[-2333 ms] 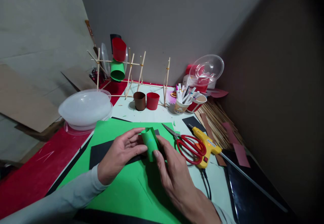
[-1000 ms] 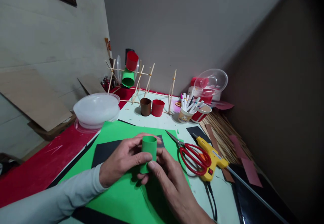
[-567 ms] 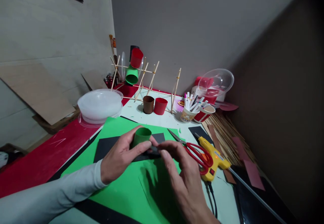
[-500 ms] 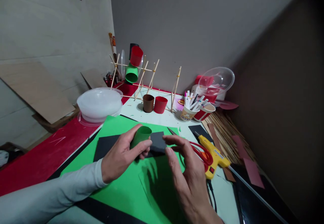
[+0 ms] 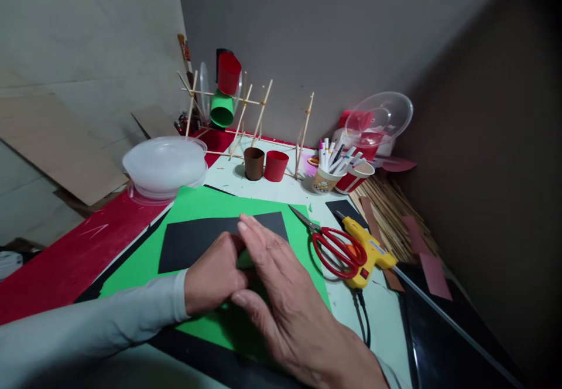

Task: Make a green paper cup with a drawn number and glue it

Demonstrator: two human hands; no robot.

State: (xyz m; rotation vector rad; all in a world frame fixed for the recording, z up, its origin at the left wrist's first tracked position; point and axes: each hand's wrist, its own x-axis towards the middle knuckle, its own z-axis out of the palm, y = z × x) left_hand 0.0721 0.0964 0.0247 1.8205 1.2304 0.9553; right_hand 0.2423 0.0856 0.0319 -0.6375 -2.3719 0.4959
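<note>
My left hand (image 5: 214, 276) is curled shut on a small green paper tube (image 5: 244, 259), of which only a sliver shows between my hands. My right hand (image 5: 281, 295) lies over the tube and the left fingers, its fingers stretched flat and pointing away from me. Both hands rest above a green paper sheet (image 5: 206, 204) with a black sheet (image 5: 193, 239) lying on it. Red-handled scissors (image 5: 336, 249) and a yellow glue gun (image 5: 367, 249) lie just right of my right hand.
A white lidded bowl (image 5: 163, 163) sits at the left. Behind stand a brown cup (image 5: 254, 163), a red cup (image 5: 276, 166), a wooden stick frame (image 5: 252, 113) carrying red and green cups, a cup of markers (image 5: 325, 177), a clear bowl (image 5: 380, 116) and a stick bundle (image 5: 390, 207).
The green tube was held upright in plain view between both hands. My right hand let go briefly, then came down flat over it, and the left hand closed round it lower on the sheet.
</note>
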